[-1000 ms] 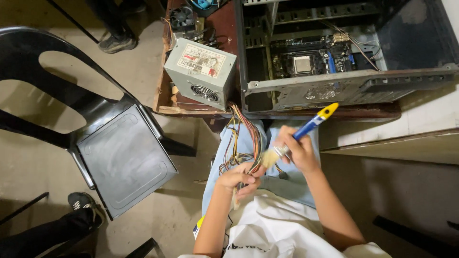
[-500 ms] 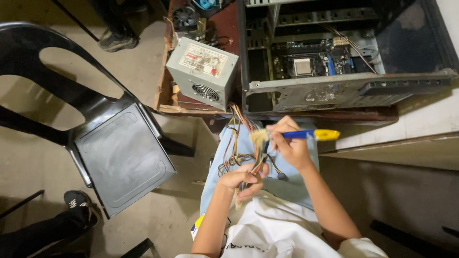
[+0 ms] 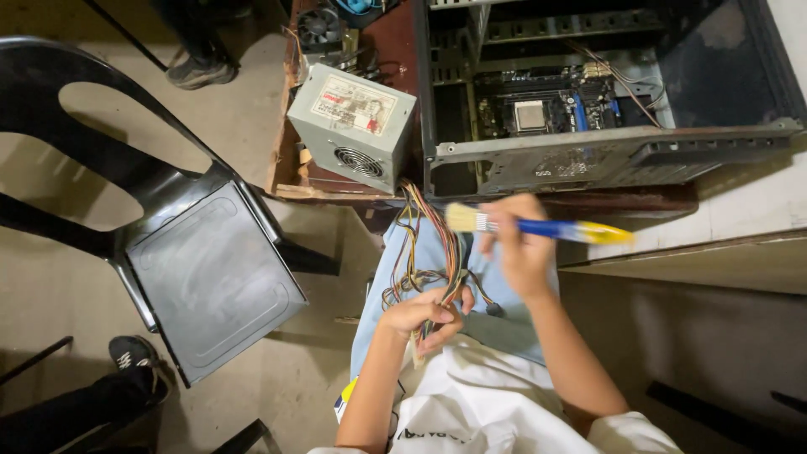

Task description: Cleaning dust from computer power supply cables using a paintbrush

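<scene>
Cable bundle (image 3: 433, 252) running from power supply (image 3: 353, 126) down to left hand (image 3: 423, 315), gripped closed; brush (image 3: 538, 227) horizontal, clasped by right hand (image 3: 523, 252), bristles nearest cables.

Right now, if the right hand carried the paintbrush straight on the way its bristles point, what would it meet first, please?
The right hand holds the paintbrush bristles-left. Going straight on, it would probably first meet the coloured cable bundle hanging from the grey power supply, though depth is unclear.

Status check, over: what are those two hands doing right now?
Left hand grips cable bundle. Right hand holds paintbrush above it. Nothing blocking.
</scene>
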